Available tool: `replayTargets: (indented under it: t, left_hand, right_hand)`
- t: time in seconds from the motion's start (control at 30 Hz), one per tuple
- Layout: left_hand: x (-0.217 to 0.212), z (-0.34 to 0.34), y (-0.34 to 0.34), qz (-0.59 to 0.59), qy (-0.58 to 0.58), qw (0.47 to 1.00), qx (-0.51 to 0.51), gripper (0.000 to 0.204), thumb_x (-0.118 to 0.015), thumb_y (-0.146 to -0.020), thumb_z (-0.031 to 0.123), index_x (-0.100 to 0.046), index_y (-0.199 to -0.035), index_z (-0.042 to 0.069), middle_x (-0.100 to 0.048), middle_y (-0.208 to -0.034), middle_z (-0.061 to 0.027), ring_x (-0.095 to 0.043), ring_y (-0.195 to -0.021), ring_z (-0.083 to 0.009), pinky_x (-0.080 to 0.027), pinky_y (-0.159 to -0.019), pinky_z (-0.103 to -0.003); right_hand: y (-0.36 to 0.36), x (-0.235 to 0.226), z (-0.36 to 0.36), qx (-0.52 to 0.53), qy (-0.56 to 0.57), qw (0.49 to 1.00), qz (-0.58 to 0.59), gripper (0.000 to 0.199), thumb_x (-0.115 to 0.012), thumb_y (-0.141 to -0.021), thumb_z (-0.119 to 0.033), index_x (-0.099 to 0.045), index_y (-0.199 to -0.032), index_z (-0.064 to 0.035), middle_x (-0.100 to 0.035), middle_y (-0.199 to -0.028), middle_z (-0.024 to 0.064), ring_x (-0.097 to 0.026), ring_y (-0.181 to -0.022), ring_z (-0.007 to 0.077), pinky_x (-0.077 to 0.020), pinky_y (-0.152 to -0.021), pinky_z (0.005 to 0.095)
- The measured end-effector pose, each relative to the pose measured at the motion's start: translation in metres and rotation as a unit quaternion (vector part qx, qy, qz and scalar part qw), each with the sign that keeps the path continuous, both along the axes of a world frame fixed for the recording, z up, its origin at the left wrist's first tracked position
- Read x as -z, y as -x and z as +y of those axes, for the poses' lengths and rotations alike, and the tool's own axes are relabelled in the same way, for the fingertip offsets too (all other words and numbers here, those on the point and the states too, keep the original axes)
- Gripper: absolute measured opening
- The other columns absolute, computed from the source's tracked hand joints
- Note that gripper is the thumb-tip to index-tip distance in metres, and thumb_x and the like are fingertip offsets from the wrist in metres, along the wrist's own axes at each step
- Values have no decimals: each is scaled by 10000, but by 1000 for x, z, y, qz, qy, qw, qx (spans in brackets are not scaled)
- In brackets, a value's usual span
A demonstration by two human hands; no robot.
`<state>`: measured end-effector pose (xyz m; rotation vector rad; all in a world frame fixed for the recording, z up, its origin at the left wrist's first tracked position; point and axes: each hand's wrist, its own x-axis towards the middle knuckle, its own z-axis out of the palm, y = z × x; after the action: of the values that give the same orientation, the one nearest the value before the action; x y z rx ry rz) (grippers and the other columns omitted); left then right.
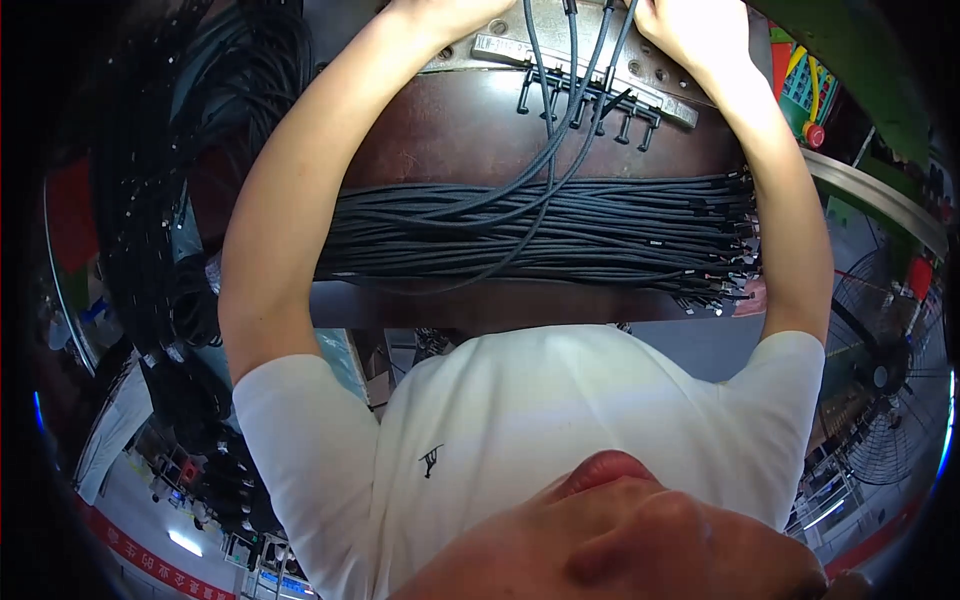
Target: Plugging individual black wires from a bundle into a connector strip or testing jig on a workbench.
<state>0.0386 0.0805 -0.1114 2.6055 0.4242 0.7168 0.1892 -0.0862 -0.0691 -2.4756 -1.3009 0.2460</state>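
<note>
Both my arms reach forward to a metal fixture plate at the top edge of the view. My left hand [462, 12] is at the plate's left side, its fingers cut off by the frame edge. My right hand [692, 28] is at the right side, overexposed, with a few fingertips beside the dark braided cables [584, 85]. Several of these cables run up between my hands and out of view. Under them lies a slanted metal bar [487, 46] with several black T-shaped pins [646, 135] along its near side. What either hand grips is hidden.
A thick bundle of braided cables [520, 235] lies across the dark brown tabletop [440, 125], its metal ends at the right. More black cables [235, 75] hang at the left. A red button [815, 134] is at the right, above a black fan [880, 375].
</note>
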Motion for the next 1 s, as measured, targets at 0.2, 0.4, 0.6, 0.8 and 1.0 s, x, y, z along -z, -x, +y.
replayTargets:
  t: [0.2,0.4,0.6,0.8,1.0]
  left_hand:
    - [-1,3,-2,-13,14,1000,-17,264,-624,-878,262,-646,-980,19,-653,-955,-173,-609,-869,-298,-496,-763,-399]
    - [-7,-7,-5,15,51,998,-37,264,-600,-885,248,-639,-989,8,-653,-950,-187,-616,-867,-325,-500,-758,-411]
    - [-8,-15,-15,-31,15,992,-122,315,-566,-903,276,-626,-1019,-11,-645,-998,-225,-615,-937,-375,-493,-800,-444]
    - [-51,-45,85,84,82,986,-116,378,-511,-966,150,-488,-1286,-51,-657,-1120,-114,-588,-725,-143,-505,-675,-299]
    - [-70,-154,265,450,447,757,156,326,-558,-931,267,-649,-1156,50,-686,-1022,-170,-657,-941,-353,-507,-856,-381]
  right_hand:
    - [-33,22,1,35,38,998,22,249,-601,-890,-295,-667,-868,-57,-650,-723,94,-602,-593,202,-493,-557,340]
    - [-55,52,-11,-17,-87,994,-63,291,-643,-880,-270,-650,-1034,-24,-665,-959,157,-622,-891,279,-491,-802,378]
    - [-45,26,-24,-5,-186,980,71,349,-658,-868,-288,-644,-1051,8,-665,-977,183,-625,-926,304,-487,-840,386]
    - [1,-15,-115,-186,-242,951,-57,444,-568,-938,-112,-464,-1337,51,-579,-1291,178,-591,-1154,228,-449,-973,300]
    - [21,66,-364,334,-131,927,-110,349,-393,-994,-66,-449,-1326,23,-526,-1266,189,-589,-1021,201,-479,-929,375]
